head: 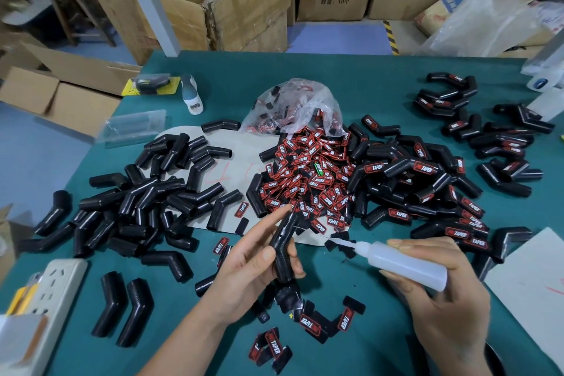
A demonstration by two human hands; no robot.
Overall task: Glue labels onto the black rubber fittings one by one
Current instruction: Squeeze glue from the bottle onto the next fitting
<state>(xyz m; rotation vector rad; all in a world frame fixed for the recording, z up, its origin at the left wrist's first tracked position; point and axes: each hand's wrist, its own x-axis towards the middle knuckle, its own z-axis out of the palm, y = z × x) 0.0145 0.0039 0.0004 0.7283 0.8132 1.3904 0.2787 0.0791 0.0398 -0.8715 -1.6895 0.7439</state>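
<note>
My left hand (259, 265) grips a bare fitting (285, 249) between thumb and curled fingers, forefinger stretched out straight, long axis tilting up and away. To its right, my right hand (439, 287) wraps the glue bottle (406, 262), nozzle aimed left at the fitting, not yet touching. Labels (308, 180) lie heaped beyond.

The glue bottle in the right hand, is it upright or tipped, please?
Tipped: the glue bottle lies nearly level in the right hand, nozzle pointing left.

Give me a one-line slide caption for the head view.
Left hand holds a bare black fitting; right hand aims the glue bottle beside a label pile.
</note>
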